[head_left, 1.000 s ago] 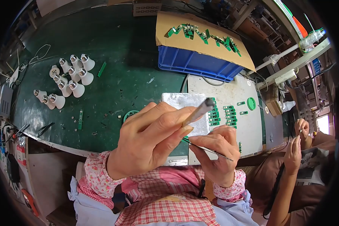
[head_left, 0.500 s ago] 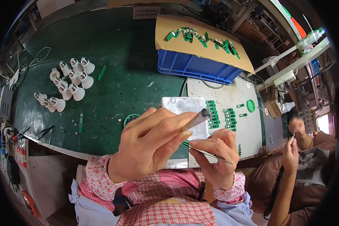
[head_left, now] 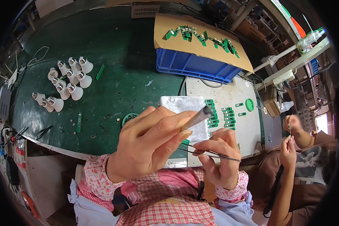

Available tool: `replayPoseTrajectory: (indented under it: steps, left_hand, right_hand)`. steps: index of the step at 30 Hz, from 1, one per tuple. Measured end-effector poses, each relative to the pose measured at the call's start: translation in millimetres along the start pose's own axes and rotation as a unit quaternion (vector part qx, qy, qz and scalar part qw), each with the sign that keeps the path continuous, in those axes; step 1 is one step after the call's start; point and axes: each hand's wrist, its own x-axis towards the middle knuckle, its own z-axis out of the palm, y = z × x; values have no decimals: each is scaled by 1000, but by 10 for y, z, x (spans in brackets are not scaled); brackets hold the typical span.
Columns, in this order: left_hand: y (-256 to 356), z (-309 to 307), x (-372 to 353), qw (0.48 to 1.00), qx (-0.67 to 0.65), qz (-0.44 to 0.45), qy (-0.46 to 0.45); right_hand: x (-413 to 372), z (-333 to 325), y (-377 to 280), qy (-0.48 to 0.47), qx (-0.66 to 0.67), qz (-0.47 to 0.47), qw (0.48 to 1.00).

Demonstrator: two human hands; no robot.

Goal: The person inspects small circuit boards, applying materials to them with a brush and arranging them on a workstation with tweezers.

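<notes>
Pinching a grey-tipped rod [head_left: 197, 117] aimed toward two o'clock, the left hand [head_left: 150, 147] sits at nine o'clock of the right hand [head_left: 219, 170], which grips tweezers [head_left: 228, 157] lying nine-to-three.

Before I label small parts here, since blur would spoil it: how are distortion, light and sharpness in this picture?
Head view: strong fisheye, black corners, the green bench bowed. Same view: even light, mild glare on the silver block. Same view: the left hand and its rod look slightly soft up close; the tweezers in the right hand read clearly.
</notes>
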Motion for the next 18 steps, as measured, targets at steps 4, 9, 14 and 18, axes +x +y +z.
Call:
replayPoseTrajectory:
  steps: [4,9,14,18]
  left_hand:
    - [3,0,12,1000,-7,6,4]
    - [4,17,39,1000,-12,21,14]
    - [-27,22,36,999,-7,38,16]
    - [-29,14,36,999,-9,38,14]
  right_hand:
    - [19,59,8,4,-14,-22,1000]
    - [45,77,12,-5,-29,-24,999]
    - [49,116,40,-5,-34,-30,999]
    - [85,128,43,-10,-36,-39,999]
